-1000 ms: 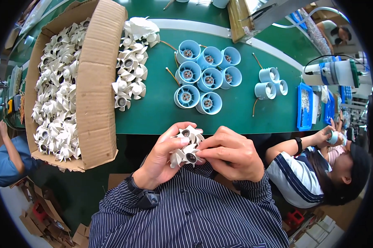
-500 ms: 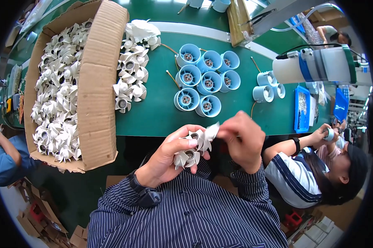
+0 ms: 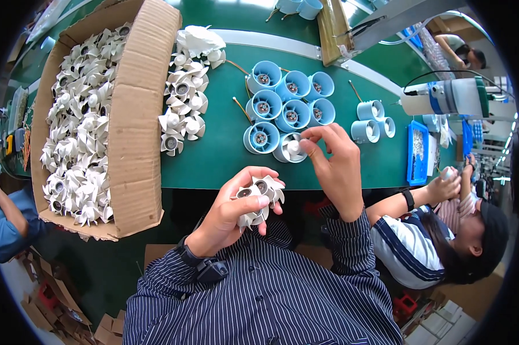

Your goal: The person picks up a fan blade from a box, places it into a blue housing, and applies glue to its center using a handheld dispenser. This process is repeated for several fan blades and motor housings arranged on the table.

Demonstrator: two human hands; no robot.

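Two white fan impellers (image 3: 252,201) lie in my left hand (image 3: 228,210), the fingers curled round them and the thumb on top. My right hand (image 3: 337,167) is over the nearest right-hand cup of a group of light blue round fan housings (image 3: 260,138). Its thumb and index finger pinch the side of another white impeller (image 3: 293,148), which sits in the mouth of that housing (image 3: 285,156). The other housings in the group stand upright, mouths up, with motor parts showing inside; some trail brown wires.
A cardboard box (image 3: 136,115) full of white impellers stands at left. Loose impellers (image 3: 182,103) lie beside it under a white bag (image 3: 199,40). At right are more blue housings (image 3: 364,131), a blue tray (image 3: 417,152), a cylindrical device (image 3: 443,96) and a seated co-worker (image 3: 412,247).
My right hand has moved forward from beside my left hand, carrying one impeller into the near right housing. My left hand keeps two impellers and has shifted slightly left.
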